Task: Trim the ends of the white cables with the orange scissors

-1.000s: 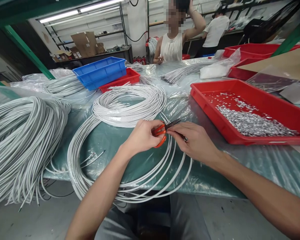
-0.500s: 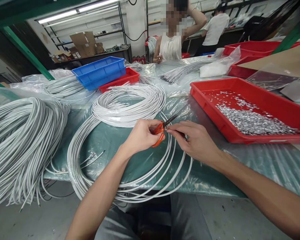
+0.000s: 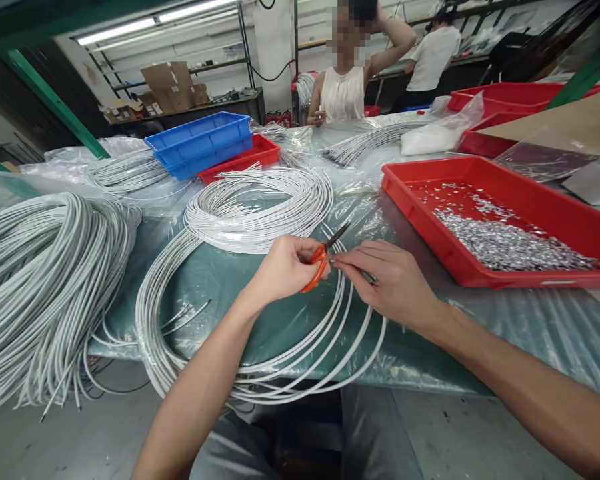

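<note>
My left hand (image 3: 293, 267) is closed round the orange-handled scissors (image 3: 320, 267), whose dark blades point up and to the right. Close beside it, my right hand (image 3: 393, 277) pinches a thin cable end between thumb and fingertips, near the scissors' pivot. The tip is too small to make out clearly. Loose loops of pale cable (image 3: 350, 360) run up beneath my right hand from a coil on the table. Just beyond my hands lies a second, tied-looking coil of white cable (image 3: 260, 230).
A red tray (image 3: 445, 250) of small shiny metal pieces stands at the right. A thick cable bundle (image 3: 55, 287) hangs over the table edge at left. Behind are a blue bin (image 3: 200, 143), a smaller red bin (image 3: 267, 152) and a plastic bag (image 3: 443, 133). A person (image 3: 343, 93) sits opposite.
The scissors have turned slightly in my left hand, with their handles drawn closer together and the blade tip a little higher and further left. My right hand has barely moved.
</note>
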`<action>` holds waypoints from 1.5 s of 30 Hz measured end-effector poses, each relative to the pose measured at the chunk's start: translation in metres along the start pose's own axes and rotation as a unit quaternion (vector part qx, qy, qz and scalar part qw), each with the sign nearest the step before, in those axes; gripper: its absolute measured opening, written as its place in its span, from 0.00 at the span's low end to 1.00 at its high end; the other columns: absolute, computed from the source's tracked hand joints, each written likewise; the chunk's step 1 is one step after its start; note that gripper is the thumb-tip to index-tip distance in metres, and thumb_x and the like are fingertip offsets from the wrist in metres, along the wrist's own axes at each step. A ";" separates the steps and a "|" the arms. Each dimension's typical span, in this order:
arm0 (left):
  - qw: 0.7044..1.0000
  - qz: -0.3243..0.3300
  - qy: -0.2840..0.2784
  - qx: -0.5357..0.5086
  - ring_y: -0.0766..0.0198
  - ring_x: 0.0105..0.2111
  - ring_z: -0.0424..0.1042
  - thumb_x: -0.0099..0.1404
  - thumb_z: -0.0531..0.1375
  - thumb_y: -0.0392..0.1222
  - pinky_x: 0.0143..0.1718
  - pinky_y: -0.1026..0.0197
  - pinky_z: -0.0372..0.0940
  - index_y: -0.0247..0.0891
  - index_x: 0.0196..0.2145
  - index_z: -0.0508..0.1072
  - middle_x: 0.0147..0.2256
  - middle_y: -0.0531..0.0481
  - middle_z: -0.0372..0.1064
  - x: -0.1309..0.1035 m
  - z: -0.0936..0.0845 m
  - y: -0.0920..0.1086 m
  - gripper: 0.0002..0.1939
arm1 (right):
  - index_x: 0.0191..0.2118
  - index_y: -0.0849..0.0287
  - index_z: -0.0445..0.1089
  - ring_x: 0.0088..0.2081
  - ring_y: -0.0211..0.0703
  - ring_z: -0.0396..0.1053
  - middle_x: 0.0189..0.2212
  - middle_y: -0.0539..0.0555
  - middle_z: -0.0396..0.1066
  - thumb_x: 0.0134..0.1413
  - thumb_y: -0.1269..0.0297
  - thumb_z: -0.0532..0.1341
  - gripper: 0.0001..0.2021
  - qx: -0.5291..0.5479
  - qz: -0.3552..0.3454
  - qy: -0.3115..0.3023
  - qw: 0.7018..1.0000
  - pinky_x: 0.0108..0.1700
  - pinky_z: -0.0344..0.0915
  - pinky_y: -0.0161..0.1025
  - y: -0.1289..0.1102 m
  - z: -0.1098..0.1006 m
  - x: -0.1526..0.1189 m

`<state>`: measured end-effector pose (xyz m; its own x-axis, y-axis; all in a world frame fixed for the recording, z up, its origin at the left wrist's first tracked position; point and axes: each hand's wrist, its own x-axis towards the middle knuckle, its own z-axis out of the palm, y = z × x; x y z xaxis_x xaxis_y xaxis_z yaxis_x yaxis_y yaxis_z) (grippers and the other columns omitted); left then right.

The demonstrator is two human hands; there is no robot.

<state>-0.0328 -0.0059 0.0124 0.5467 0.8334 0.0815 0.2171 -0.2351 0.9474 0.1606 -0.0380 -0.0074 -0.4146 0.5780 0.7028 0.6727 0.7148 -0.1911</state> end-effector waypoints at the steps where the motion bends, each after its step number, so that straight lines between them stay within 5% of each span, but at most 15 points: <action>1: 1.000 0.001 0.000 -0.004 0.70 0.22 0.64 0.54 0.58 0.37 0.23 0.67 0.56 0.33 0.27 0.71 0.23 0.52 0.66 0.000 0.000 0.000 0.04 | 0.36 0.60 0.76 0.29 0.44 0.72 0.29 0.55 0.79 0.61 0.71 0.59 0.07 0.013 0.016 -0.003 1.000 0.34 0.67 0.42 0.000 0.000 0.000; 8: 0.983 0.077 0.044 0.159 0.73 0.24 0.52 0.54 0.56 0.35 0.26 0.66 0.50 0.34 0.21 0.64 0.21 0.56 0.53 -0.002 0.000 0.003 0.06 | 0.35 0.60 0.78 0.33 0.45 0.76 0.33 0.55 0.80 0.61 0.69 0.58 0.10 0.077 0.114 -0.049 0.989 0.34 0.68 0.38 -0.003 -0.002 0.003; 12: 0.985 0.069 -0.029 0.157 0.73 0.23 0.52 0.52 0.54 0.34 0.25 0.66 0.48 0.34 0.21 0.65 0.21 0.56 0.53 -0.005 -0.006 0.007 0.05 | 0.33 0.60 0.79 0.24 0.40 0.71 0.29 0.54 0.79 0.61 0.69 0.57 0.12 0.083 0.136 -0.099 0.982 0.27 0.63 0.36 -0.005 -0.003 0.004; 17: 0.988 0.024 -0.113 0.104 0.73 0.21 0.52 0.53 0.55 0.36 0.23 0.66 0.48 0.33 0.21 0.65 0.19 0.57 0.55 -0.006 -0.015 0.012 0.06 | 0.36 0.58 0.80 0.30 0.42 0.73 0.31 0.54 0.79 0.61 0.68 0.58 0.11 0.112 0.104 -0.144 0.978 0.32 0.65 0.36 -0.004 -0.002 0.002; 24: 0.976 0.030 -0.158 0.146 0.73 0.21 0.55 0.49 0.53 0.32 0.23 0.65 0.48 0.33 0.20 0.69 0.19 0.55 0.61 -0.003 -0.019 0.003 0.06 | 0.35 0.57 0.80 0.31 0.43 0.74 0.31 0.53 0.79 0.61 0.66 0.59 0.11 0.081 0.068 -0.181 0.978 0.31 0.63 0.36 -0.001 0.004 -0.001; 45: 0.984 -0.001 -0.167 0.062 0.73 0.21 0.61 0.49 0.52 0.32 0.22 0.69 0.55 0.33 0.22 0.69 0.20 0.54 0.65 -0.004 -0.022 0.009 0.06 | 0.36 0.55 0.80 0.34 0.43 0.77 0.34 0.53 0.81 0.61 0.66 0.61 0.09 0.167 0.094 -0.139 0.972 0.35 0.71 0.36 -0.006 -0.004 0.004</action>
<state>-0.0509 -0.0005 0.0271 0.7768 0.6280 -0.0461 0.3043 -0.3103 0.9006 0.1570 -0.0415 -0.0006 -0.4844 0.7609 0.4317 0.5344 0.6481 -0.5426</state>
